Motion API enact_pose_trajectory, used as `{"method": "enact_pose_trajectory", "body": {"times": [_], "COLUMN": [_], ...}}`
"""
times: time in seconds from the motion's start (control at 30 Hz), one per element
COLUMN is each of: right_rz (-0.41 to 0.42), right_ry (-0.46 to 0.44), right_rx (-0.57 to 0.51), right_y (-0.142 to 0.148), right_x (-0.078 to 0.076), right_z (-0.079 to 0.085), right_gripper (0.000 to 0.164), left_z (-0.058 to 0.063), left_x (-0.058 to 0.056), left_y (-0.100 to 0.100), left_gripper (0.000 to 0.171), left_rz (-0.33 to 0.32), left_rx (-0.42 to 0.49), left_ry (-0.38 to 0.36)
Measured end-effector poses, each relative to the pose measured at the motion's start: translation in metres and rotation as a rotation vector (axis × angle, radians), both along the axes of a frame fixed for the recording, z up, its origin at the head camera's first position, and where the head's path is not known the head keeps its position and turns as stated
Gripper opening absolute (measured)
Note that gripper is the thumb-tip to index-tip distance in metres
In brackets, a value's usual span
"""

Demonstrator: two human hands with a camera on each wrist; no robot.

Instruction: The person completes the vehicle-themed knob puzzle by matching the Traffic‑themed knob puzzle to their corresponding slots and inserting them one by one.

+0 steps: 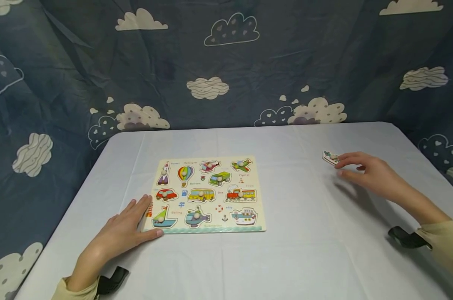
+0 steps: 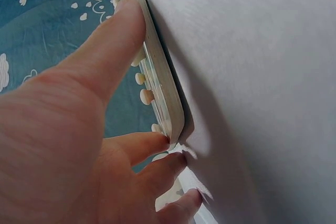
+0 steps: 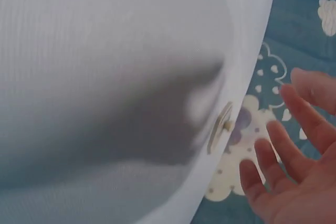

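Note:
A wooden peg puzzle board (image 1: 207,208) with pictures of vehicles lies left of the table's middle. My left hand (image 1: 123,229) rests at its lower left corner, thumb along the near edge and fingers spread by the left side. The left wrist view shows the thumb (image 2: 126,30) against the board's edge (image 2: 165,87). Farther right, a small flat puzzle piece (image 1: 329,158) with a pale rim lies on the cloth; its knob shows in the right wrist view. My right hand (image 1: 372,173) hovers beside this piece, its fingers (image 3: 286,150) loosely spread and apart from it.
A white cloth (image 1: 286,258) covers the table. Behind it hangs a dark blue curtain (image 1: 234,62) with clouds. Black straps with a mount (image 1: 112,281) sit at both wrists. Round knobs (image 2: 147,96) stick up from the board.

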State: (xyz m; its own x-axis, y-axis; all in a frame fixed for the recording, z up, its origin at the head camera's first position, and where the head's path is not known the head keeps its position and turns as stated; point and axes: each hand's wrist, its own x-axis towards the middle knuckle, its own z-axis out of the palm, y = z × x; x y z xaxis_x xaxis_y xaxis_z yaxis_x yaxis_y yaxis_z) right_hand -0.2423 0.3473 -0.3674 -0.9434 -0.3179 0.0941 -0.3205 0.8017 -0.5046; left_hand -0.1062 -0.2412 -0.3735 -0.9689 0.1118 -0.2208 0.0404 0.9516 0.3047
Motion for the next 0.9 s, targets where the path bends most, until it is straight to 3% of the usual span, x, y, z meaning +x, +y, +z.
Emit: {"method": "enact_pose_trajectory", "body": {"times": [0.17,0.4,0.9], "right_rz": [-0.086,-0.127,-0.193], "right_ry": [-0.021,-0.009,-0.152], "right_rx": [0.013,0.008,-0.027], "right_y": [0.007,0.016,0.018], "right_x": [-0.015,-0.035,-0.064], "right_z": [-0.002,-0.009,-0.022], "right_gripper": [0.030,0.030,0.049], "left_z": [0.000,0.000,-0.001], "left_x": [0.000,0.000,0.000], "left_y": [0.000,0.001,0.001], "left_gripper": [0.115,0.114,0.113], "left_rz": [0.001,0.002,0.007], "left_rx": [0.000,0.006,0.005], "left_ry": [0.005,0.002,0.008]}}
